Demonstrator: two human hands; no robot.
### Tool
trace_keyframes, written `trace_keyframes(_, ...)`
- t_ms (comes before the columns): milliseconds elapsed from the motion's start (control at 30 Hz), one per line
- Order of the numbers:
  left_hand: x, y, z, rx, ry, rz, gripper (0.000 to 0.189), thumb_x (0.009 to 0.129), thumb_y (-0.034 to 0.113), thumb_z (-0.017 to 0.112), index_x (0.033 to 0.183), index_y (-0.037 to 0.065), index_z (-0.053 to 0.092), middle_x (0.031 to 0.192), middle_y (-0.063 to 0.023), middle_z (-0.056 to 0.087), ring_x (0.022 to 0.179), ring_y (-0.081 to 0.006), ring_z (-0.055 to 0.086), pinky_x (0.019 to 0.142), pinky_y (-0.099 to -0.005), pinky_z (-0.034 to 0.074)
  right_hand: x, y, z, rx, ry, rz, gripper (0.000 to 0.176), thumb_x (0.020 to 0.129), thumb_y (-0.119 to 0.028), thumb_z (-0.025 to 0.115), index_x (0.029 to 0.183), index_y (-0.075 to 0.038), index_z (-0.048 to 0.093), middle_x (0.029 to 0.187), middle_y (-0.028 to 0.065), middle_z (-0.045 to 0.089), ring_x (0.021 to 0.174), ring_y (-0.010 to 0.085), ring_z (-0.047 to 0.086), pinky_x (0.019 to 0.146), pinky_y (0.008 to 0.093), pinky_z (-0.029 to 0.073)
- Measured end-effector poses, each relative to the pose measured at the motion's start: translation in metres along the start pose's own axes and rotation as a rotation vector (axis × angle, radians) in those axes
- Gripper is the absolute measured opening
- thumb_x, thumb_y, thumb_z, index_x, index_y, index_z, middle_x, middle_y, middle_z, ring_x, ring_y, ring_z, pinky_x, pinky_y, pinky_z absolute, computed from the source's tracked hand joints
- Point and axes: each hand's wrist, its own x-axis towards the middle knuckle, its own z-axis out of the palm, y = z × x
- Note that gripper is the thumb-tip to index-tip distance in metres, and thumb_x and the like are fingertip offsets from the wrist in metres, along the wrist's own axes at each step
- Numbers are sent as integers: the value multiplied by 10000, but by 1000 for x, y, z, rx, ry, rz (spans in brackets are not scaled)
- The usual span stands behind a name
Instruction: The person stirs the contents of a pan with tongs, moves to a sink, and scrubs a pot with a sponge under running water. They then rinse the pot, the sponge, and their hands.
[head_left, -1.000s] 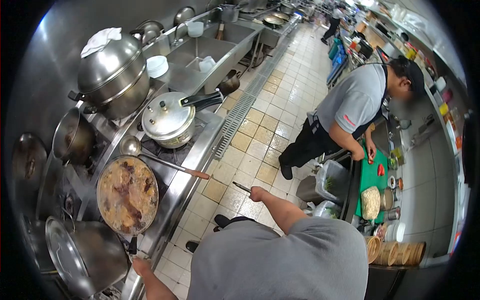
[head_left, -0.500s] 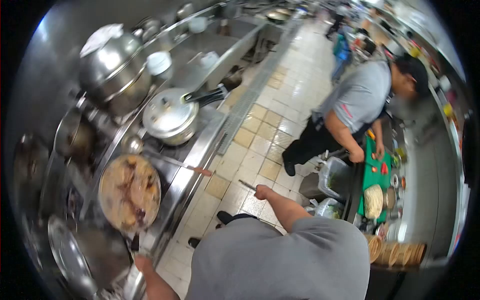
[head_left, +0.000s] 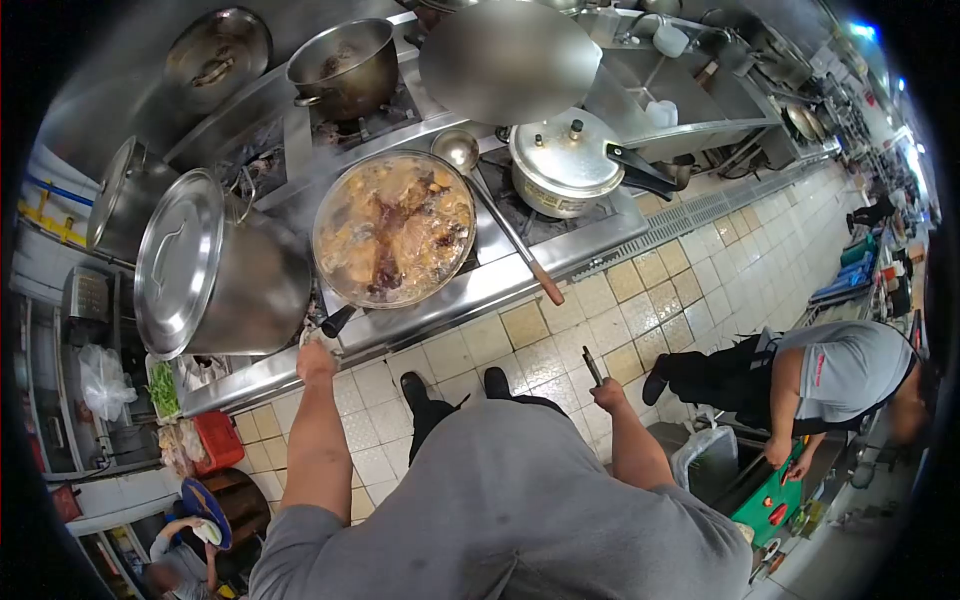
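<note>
A wide pan of brown stew point(head_left: 393, 228) sits on the stove in front of me. My left hand point(head_left: 317, 361) rests on the steel front rail of the stove point(head_left: 470, 295), just by the pan's short black handle point(head_left: 337, 321). My right hand point(head_left: 607, 396) hangs over the tiled floor, shut on a thin dark-handled utensil point(head_left: 592, 365) that points up towards the stove. A ladle point(head_left: 495, 212) lies with its bowl beside the pan and its wooden handle sticking out over the rail.
A large lidded steel pot point(head_left: 215, 265) stands left of the pan, a pressure cooker point(head_left: 568, 160) right of it, more pots behind. A co-worker in grey point(head_left: 830, 375) bends over a green cutting board point(head_left: 775, 505) at my right. Another person crouches at bottom left point(head_left: 185, 550).
My view has swung round to face the stove squarely. My left hand has stayed at the rail by the pan handle, and my right hand still holds the utensil. The co-worker keeps working at the board.
</note>
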Motion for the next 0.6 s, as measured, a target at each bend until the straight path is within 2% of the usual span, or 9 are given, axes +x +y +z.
trace_keyframes(100, -10, 5, -10, -10, 2, -5, 306, 1022, 217, 511, 1185, 56, 714, 1205, -194, 728, 1131, -367, 704, 948, -473, 587, -1, 2, -3, 1, 29, 11, 451, 825, -345, 790, 1102, 2, 708, 1150, 261, 721, 1130, 410, 682, 970, 458, 547)
trace_keyframes(167, -10, 5, -12, -13, -4, -1, 300, 1014, 217, 522, 1176, 56, 717, 1197, -192, 731, 1125, -366, 706, 944, -470, 588, -2, -1, -6, 42, 142, -40, 340, 839, -272, 772, 978, 30, 705, 892, 229, 746, 824, 341, 743, 709, 462, 581)
trace_keyframes(200, -10, 6, -13, -16, -8, 3, 294, 1007, 217, 533, 1168, 56, 719, 1189, -189, 733, 1120, -366, 708, 941, -467, 589, 7, 4, -2, 45, 144, -40, 340, 839, -272, 772, 978, 30, 705, 892, 229, 746, 824, 341, 743, 709, 462, 581)
trace_keyframes(267, -8, 6, -10, -10, -1, 19, 294, 1010, 212, 525, 1160, 57, 724, 1181, -187, 736, 1115, -363, 710, 935, -462, 591, 32, 27, 11, 152, 172, -24, 317, 838, -255, 768, 966, 26, 693, 817, 195, 727, 691, 299, 714, 591, 449, 552)
trace_keyframes(300, -6, 3, -8, -5, 8, 24, 295, 1014, 208, 517, 1151, 58, 730, 1173, -184, 739, 1110, -360, 712, 929, -457, 593, 34, 29, 13, 138, 243, -68, 301, 837, -243, 766, 937, 28, 685, 713, 153, 684, 591, 262, 663, 519, 426, 514)
trace_keyframes(400, 7, -8, 11, 43, 62, 75, 305, 1025, 195, 495, 1145, 51, 736, 1165, -182, 742, 1102, -360, 715, 919, -456, 595, 54, 51, 26, 255, 284, -127, 277, 841, -234, 763, 898, 21, 671, 659, 123, 651, 535, 237, 629, 469, 411, 482)
trace_keyframes(467, 6, -8, 10, 61, 73, 77, 320, 1039, 192, 475, 1142, 40, 736, 1168, -192, 739, 1098, -360, 717, 918, -465, 592, 28, 36, 10, 428, 181, -24, 261, 857, -228, 761, 860, 10, 655, 628, 101, 631, 484, 211, 587, 424, 396, 443)
trace_keyframes(600, -5, -2, -1, -70, 65, -21, 388, 1085, 256, 428, 1134, 33, 742, 1163, -212, 738, 1098, -365, 718, 925, -475, 586, 22, 42, 10, 388, 165, 12, 245, 882, -215, 750, 833, -1, 643, 631, 90, 628, 457, 193, 557, 394, 386, 414)
